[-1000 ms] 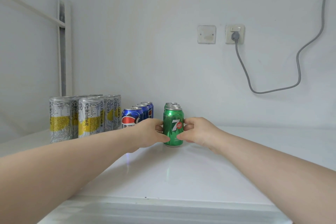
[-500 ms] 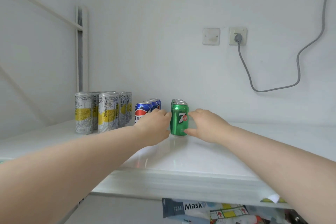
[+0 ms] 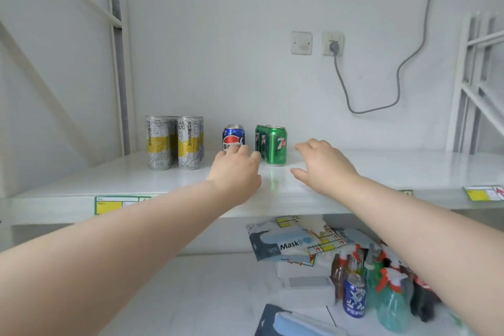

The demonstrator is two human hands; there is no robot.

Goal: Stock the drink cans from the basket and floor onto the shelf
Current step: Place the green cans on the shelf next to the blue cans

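Placement step: green can [image 3: 276, 146] stands on shelf [image 3: 403, 169]; left hand [image 3: 236, 172] and right hand [image 3: 324, 169] flank it, grip slack, empty. Next, likely: fetch more.

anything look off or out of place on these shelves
One thing: a blue can sits on the lower shelf among the spray bottles, away from the other cans. Up top, the yellow cans, Pepsi can and green cans stand upright in tidy rows; nothing spilled.
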